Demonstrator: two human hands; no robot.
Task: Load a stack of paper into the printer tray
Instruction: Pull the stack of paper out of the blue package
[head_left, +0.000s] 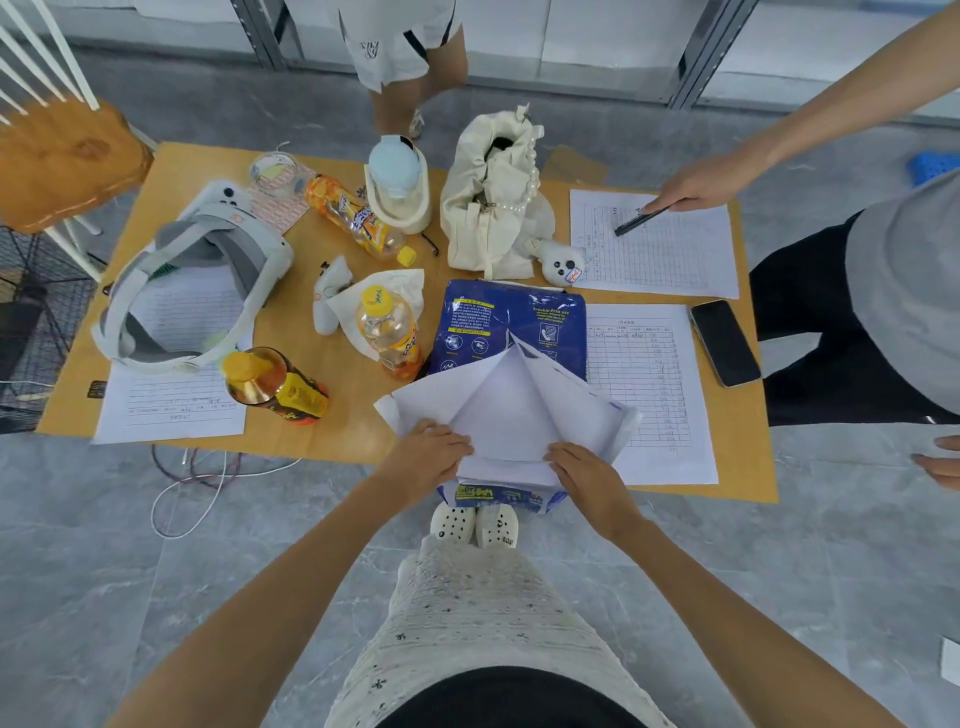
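A ream of white paper in a blue wrapper (506, 322) lies at the near edge of a low wooden table (332, 441). The wrapper's near end is torn open and its white flaps (511, 400) are folded up into a peak. My left hand (428, 454) grips the left side of the opening. On the right side, my right hand (584, 470) holds the flap and the exposed stack of paper (506, 470). No printer or tray is in view.
Drink bottles (387, 330), a VR headset (192, 280), a cream bag (493, 197), a phone (723, 343) and printed forms (654, 379) crowd the table. Another person's hand with a pen (641, 218) writes at the far right. Someone stands beyond the table. Cables (208, 467) lie on the floor.
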